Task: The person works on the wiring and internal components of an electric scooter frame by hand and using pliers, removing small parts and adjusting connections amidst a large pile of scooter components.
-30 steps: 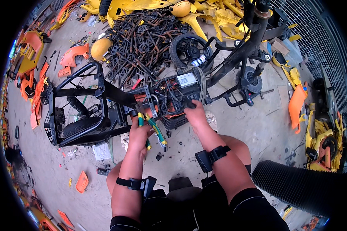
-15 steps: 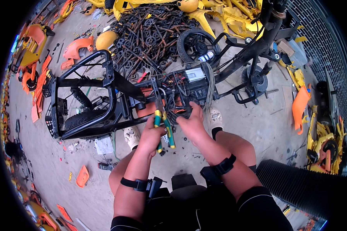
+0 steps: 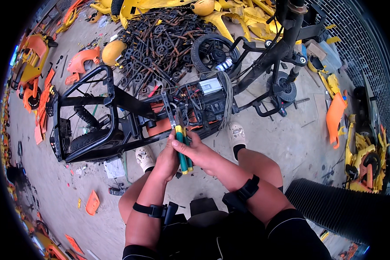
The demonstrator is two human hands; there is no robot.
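Observation:
My left hand and my right hand come together around green-and-yellow handled pliers, both closed on the grips. The pliers' jaws point up into a black scooter frame, beside a bundle of dark wires and an upright metal bracket. An orange panel lies under that part of the frame, and a silver box sits on the deck just beyond, with grey cables draped to its right. Exactly what the jaws touch is too small to make out.
A heap of rusty metal parts and a loose wheel lie behind the frame. Yellow and orange plastic panels are strewn around the sides. A black ribbed hose lies at lower right. My feet in light clogs flank my hands.
My right hand has come down and left from the wires onto the pliers. My left hand and the pliers shifted right, and the handles are now closer together.

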